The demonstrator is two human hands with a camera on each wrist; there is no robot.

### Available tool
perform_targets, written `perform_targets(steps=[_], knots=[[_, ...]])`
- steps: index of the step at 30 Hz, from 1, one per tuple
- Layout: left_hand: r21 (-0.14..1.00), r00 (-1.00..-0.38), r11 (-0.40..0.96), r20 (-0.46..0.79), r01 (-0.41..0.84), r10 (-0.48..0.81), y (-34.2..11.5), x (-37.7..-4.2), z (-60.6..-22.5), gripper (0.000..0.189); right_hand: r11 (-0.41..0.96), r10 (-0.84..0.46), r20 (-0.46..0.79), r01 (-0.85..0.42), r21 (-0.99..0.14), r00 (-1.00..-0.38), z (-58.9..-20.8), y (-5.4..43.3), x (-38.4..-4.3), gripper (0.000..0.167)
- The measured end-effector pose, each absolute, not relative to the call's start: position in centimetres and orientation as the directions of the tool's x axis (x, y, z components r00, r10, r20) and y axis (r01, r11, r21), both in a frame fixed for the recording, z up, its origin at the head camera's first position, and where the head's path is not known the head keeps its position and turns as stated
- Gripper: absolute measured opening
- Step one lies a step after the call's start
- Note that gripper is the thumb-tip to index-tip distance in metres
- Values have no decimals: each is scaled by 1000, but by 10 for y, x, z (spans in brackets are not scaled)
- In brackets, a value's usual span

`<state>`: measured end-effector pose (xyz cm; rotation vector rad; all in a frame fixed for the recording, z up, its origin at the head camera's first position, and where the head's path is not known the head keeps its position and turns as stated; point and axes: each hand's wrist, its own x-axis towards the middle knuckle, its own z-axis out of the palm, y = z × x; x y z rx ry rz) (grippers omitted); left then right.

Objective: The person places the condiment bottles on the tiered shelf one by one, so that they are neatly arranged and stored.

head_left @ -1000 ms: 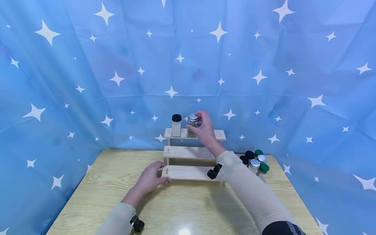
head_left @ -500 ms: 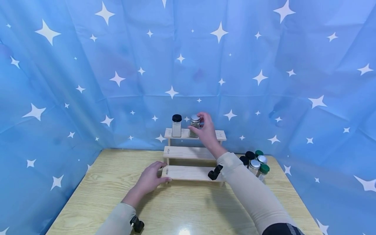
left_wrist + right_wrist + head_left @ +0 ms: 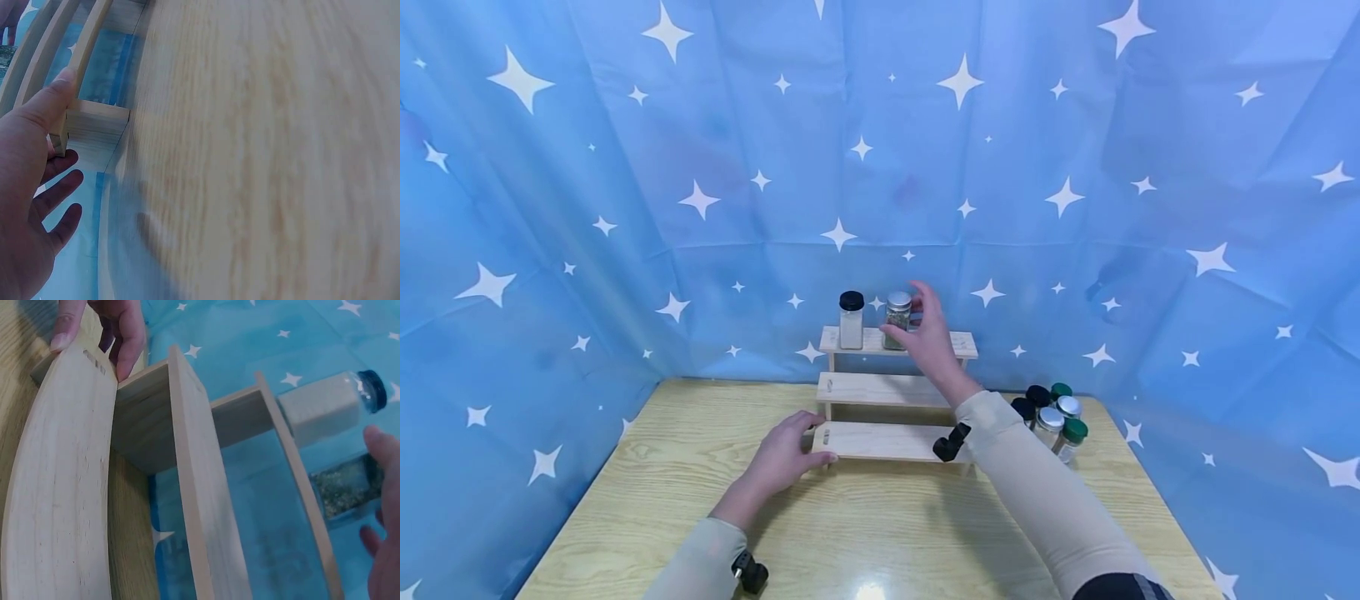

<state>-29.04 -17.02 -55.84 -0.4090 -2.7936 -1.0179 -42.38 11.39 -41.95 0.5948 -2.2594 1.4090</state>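
A three-step wooden spice rack (image 3: pixel 887 440) stands on the table. My left hand (image 3: pixel 782 454) grips the left end of its lowest step, the thumb in front and a finger behind, as the left wrist view shows. On the top step a glass jar of green dried herbs (image 3: pixel 897 321) with a silver lid stands upright. My right hand (image 3: pixel 931 337) is spread around this jar's right side, thumb and fingers apart from the glass in the right wrist view. Just left of it stands a jar of white powder or grains (image 3: pixel 851 321) with a black lid.
Several more jars (image 3: pixel 1049 419) with black, silver and green lids stand grouped on the table (image 3: pixel 647 492) right of the rack, partly behind my right sleeve. A blue star-patterned curtain (image 3: pixel 880 200) hangs close behind the rack.
The herb jar has shifted slightly right along the top step, then come to rest. My right hand's fingers have since loosened from its lid. The left hand has stayed in place.
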Motion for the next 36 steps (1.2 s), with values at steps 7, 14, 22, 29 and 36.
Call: perform_targets(steps=[7, 14, 22, 29, 36], knots=[[609, -954, 736, 220, 296, 201, -170, -290, -559, 76, 369, -115, 490, -495, -787, -864, -417, 136, -408, 97], [618, -957, 730, 205, 291, 208, -171, -293, -563, 78, 394, -129, 496, -503, -769, -859, -422, 179, -375, 85], [622, -956, 725, 208, 294, 209, -170, -290, -560, 76, 567, -99, 498, -461, -683, -861, -441, 243, -331, 72], [624, -959, 729, 192, 282, 206, -170, -290, -560, 76, 648, -93, 490, -427, -631, -866, -459, 281, -301, 61], [633, -956, 717, 200, 292, 213, -171, -291, -562, 75, 720, -116, 458, -392, -572, -881, -480, 295, -286, 57]])
